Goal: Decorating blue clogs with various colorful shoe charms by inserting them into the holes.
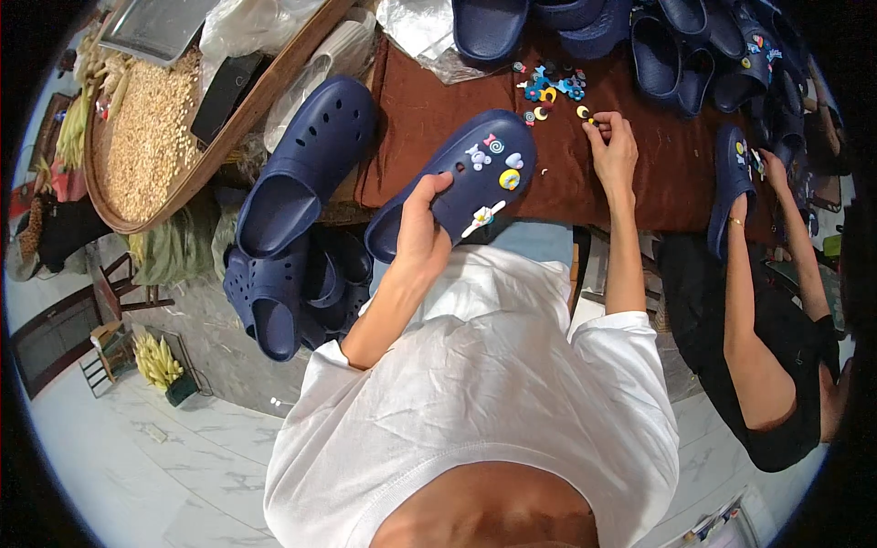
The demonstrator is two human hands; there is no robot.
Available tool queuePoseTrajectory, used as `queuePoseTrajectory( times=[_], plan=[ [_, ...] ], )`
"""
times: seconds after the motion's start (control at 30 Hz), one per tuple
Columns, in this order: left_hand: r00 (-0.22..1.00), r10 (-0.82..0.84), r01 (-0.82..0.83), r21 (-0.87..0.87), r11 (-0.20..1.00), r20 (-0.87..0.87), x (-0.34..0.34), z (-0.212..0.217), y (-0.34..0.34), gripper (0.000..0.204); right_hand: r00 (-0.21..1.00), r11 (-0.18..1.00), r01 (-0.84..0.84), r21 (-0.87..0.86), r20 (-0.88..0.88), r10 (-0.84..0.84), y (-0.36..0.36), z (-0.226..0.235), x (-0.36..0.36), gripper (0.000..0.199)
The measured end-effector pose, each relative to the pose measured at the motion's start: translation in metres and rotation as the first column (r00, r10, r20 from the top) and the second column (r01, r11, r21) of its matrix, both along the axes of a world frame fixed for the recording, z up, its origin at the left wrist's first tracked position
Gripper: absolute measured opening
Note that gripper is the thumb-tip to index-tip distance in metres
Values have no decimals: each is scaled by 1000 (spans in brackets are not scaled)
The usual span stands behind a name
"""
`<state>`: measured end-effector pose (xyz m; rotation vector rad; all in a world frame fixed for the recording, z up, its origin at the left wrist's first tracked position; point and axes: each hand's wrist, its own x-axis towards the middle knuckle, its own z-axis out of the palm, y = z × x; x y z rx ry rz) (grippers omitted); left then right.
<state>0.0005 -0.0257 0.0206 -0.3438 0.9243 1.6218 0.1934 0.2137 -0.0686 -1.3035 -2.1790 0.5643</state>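
Observation:
My left hand [422,224] grips a navy blue clog [468,190] by its side, thumb on the upper. Several charms sit in the clog's holes: a pink-and-grey candy swirl, a pale bear shape, a lilac heart, a yellow ring and a white flower-like piece. Over the brown cloth [676,164], my right hand [615,155] pinches a small yellow-and-black charm [584,112] between thumb and fingertips. Just left of those fingers lies a pile of loose charms [553,87], blue, yellow and black among them.
A plain navy clog [315,137] rests left of the cloth, with several more clogs [274,301] below it. Others [658,55] crowd the far edge. At right, a co-worker's hands [775,172] hold a decorated clog [726,169]. A basket of grain [146,137] stands far left.

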Motion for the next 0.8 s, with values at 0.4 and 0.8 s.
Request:
queuePoseTrajectory(
  times=[0.4,0.8],
  plan=[
    [984,118,-118,12,993,-136,14,-7,2,30,915,972,-227,-64,-356,191,-107,84,-31,14],
    [896,149,-108,121,987,-417,31,-9,6,27,821,890,-354,-287,-551,149,-144,88,-82,11]
  ],
)
